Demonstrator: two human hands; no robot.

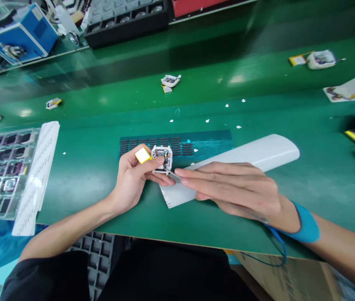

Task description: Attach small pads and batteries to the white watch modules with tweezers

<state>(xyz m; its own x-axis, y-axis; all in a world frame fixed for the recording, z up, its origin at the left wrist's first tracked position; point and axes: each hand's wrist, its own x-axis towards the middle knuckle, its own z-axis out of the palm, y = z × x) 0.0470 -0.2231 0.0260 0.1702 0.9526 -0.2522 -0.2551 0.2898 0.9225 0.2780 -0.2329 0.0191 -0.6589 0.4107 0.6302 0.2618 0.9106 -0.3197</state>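
Observation:
My left hand (133,177) grips a white smartwatch case (167,155) with its circuit innards exposed, the thumb resting across it. A small yellow-edged battery with a white face (142,155) sticks out on the left of the case, over the fingers. My right hand (227,188) pinches tweezers (173,173), whose thin metal tip reaches the lower edge of the case. Most of the tweezers is hidden by the fingers. Under the right hand lies a curled white sheet (259,152). Behind the case is a teal strip (215,140) with rows of small black pieces (152,142).
Several opened cases with batteries, one a white case (321,59), lie along the green bench (86,175). A clear compartment tray (3,175) stands left beside a white paper strip (39,167). A blue wristband (305,221) has a cord hanging below the bench edge.

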